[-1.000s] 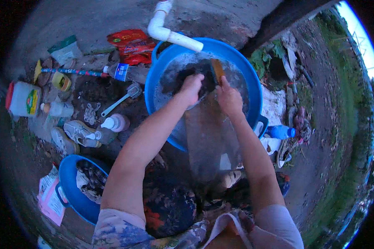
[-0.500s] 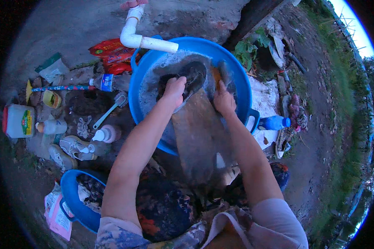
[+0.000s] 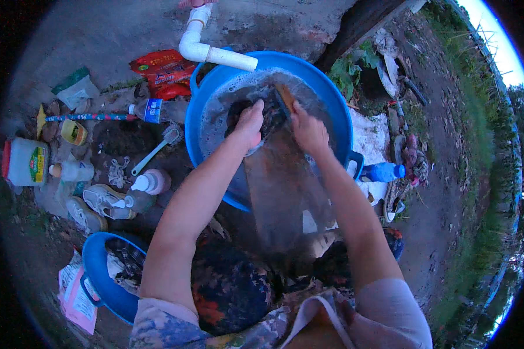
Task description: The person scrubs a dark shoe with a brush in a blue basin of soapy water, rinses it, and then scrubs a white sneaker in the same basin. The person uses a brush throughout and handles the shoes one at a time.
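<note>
In the head view, the big blue tub (image 3: 332, 110) stands at 12 o'clock, full of soapy water, under the white pipe (image 3: 206, 51). The left hand (image 3: 249, 123) presses closed on a dark wet cloth (image 3: 256, 116) at the top of the slanted washboard (image 3: 285, 192). The right hand (image 3: 308, 131) grips a brush (image 3: 284, 99), touching the cloth. At 9 o'clock lie bottles (image 3: 151, 181), at 7 o'clock a small blue basin (image 3: 99, 285).

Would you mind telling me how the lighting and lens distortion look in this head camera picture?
Head view: dim, bluish light without hard shadows; fisheye bends the white pipe and blue tub rim; corners black; sky overexposed at the upper right.
</note>
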`<state>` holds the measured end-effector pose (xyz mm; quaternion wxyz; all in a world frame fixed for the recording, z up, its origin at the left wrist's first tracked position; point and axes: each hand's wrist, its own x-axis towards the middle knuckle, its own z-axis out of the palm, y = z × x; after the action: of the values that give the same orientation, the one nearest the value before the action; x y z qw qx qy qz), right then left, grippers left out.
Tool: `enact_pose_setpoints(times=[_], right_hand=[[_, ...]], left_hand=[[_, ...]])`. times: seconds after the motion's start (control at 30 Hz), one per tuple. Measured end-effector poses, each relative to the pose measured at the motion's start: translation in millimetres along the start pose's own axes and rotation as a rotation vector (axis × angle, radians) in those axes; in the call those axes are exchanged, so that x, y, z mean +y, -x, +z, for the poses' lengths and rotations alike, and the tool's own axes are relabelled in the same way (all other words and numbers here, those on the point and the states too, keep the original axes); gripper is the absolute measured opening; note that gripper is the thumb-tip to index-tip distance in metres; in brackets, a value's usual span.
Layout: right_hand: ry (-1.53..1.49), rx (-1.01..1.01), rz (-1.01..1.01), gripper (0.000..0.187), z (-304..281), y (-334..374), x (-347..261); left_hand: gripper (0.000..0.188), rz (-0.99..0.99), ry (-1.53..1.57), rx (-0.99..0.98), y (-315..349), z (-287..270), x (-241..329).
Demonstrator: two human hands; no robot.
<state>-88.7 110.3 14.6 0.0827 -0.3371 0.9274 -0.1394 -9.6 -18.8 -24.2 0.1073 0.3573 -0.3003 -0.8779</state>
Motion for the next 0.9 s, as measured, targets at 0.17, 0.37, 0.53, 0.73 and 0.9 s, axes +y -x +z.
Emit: enact_pose_setpoints(times=[0.17, 0.37, 0.53, 0.73, 0.9], right_hand=[[0.018, -0.147, -0.038, 0.046, -5, 27, -40], [0.087, -0.094, -0.004, 0.047, -1, -1, 4], [-0.005, -0.08, 0.001, 0.044, -1, 18, -35], [0.114, -0.179, -0.067, 0.048, -4, 16, -18], [0.024, -0.057, 0.083, 0.046, 5, -15, -19]], left_hand=[[0.045, -0.047, 0.22, 0.055, 12, -4, 16], [0.04, -0.013, 0.044, -0.028, -9, -5, -8], [0.043, -0.039, 0.052, 0.016, -12, -20, -3], [0.033, 0.016, 0.093, 0.061, -21, -25, -12], [0.045, 0.024, 0.04, -0.012, -2, -5, -9]])
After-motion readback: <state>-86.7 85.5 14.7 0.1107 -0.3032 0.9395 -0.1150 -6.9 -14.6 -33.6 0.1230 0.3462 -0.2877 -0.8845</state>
